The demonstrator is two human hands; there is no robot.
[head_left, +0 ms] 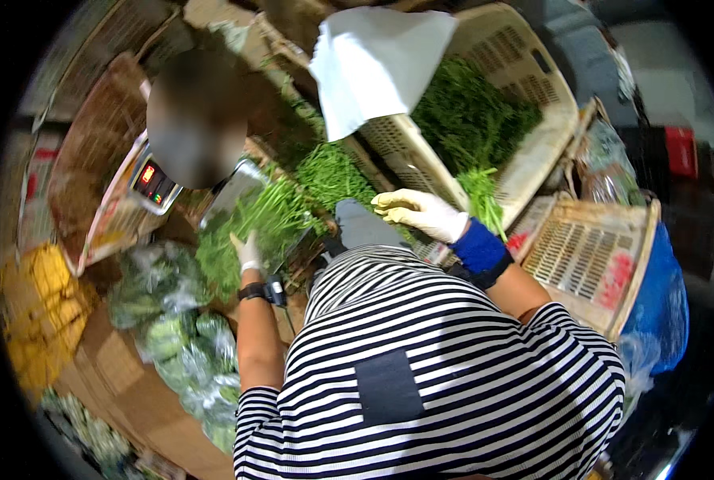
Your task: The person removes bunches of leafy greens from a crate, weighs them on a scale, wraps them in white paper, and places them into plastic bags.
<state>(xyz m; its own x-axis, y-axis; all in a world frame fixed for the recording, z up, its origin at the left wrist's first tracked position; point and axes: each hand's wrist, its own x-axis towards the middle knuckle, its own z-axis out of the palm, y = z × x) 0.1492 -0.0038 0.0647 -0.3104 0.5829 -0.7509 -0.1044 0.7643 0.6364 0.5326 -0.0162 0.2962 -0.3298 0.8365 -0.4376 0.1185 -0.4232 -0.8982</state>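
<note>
My left hand [247, 252], in a pale glove, is at the leafy end of a bunch of feathery greens [273, 210]. Its thumb and a finger show against the leaves; the other fingers are hidden, and it seems closed round the bunch. The greens lie over the metal plate of a digital scale [154, 182] with a lit display. My right hand [421, 214], also gloved, hovers beside a cream plastic crate [401, 156], its fingers apart and slightly curled, with nothing visible in them. Dark green herbs [473, 112] fill the crate; pale stems [482, 196] poke out at its near corner.
Another heap of greens [333, 176] lies between the scale and the crate. Bagged vegetables [177, 336] stand at the left on cardboard [121, 376]. A second crate [585, 260] and a blue bag [665, 304] are at the right. Another person [197, 120] is beyond the scale.
</note>
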